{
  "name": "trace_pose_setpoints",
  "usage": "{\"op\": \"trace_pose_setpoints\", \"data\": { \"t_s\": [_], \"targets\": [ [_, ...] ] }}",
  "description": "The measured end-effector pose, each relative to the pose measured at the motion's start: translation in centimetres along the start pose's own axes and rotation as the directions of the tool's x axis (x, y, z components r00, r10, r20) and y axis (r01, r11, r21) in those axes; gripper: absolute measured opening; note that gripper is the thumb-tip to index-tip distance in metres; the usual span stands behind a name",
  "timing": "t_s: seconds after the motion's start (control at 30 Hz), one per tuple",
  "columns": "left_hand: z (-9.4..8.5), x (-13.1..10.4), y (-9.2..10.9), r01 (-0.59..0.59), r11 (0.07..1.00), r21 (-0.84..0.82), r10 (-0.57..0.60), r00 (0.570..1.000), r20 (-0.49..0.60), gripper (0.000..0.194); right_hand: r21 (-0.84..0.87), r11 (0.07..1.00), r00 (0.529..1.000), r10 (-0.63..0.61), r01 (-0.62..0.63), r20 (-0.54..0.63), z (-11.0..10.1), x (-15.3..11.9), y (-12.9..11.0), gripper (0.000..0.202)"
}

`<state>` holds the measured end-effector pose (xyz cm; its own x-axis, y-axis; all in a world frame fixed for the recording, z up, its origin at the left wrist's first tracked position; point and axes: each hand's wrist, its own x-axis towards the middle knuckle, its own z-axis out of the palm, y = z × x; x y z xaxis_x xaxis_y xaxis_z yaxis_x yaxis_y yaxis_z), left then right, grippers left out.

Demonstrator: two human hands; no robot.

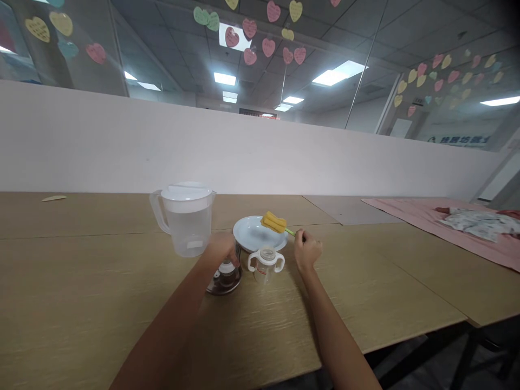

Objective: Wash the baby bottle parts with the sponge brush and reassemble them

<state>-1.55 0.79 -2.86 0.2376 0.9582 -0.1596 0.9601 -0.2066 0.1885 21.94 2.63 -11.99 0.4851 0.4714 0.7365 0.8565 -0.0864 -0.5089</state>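
My right hand is closed around the green handle of a sponge bottle brush. Its yellow sponge head is over the right part of a white plate. My left hand reaches down over a shiny metal dish. White-and-clear bottle parts lie in that dish, just under the hand. Most of the left fingers are hidden, so their grip does not show. Between my hands stands a clear baby bottle, upright and uncapped, with a white two-handled holder around it.
A clear plastic pitcher with a white lid stands behind my left hand. On the right, a pink cloth bears a patterned fabric item. A low white wall borders the table's back. A thin pale piece lies far left.
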Motion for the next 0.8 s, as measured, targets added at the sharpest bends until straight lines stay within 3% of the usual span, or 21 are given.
{"op": "trace_pose_setpoints", "data": {
  "t_s": [0.13, 0.57, 0.67, 0.8],
  "targets": [
    [0.0, -0.1, 0.8, 0.078, 0.980, 0.184, -0.095, 0.992, 0.086, 0.025, -0.001, 1.000, 1.000, -0.004, 0.004, 0.003, 0.0, 0.0, 0.1, 0.045],
    [0.9, 0.2, 1.8, 0.035, 0.967, 0.253, -0.073, 0.987, 0.144, 0.036, 0.001, 1.000, 1.000, -0.006, 0.006, -0.021, 0.2, 0.0, 0.1, 0.044],
    [0.3, -0.3, 2.1, 0.020, 0.964, 0.266, -0.058, 0.989, 0.136, 0.038, -0.003, 1.000, 1.000, 0.002, -0.003, -0.024, 0.2, 0.0, 0.1, 0.044],
    [-1.5, -2.5, 3.2, -0.043, 0.953, 0.299, 0.033, 0.999, 0.037, 0.044, 0.005, 1.000, 1.000, 0.014, -0.014, -0.002, 0.2, 0.0, 0.0, 0.046]
  ]
}}
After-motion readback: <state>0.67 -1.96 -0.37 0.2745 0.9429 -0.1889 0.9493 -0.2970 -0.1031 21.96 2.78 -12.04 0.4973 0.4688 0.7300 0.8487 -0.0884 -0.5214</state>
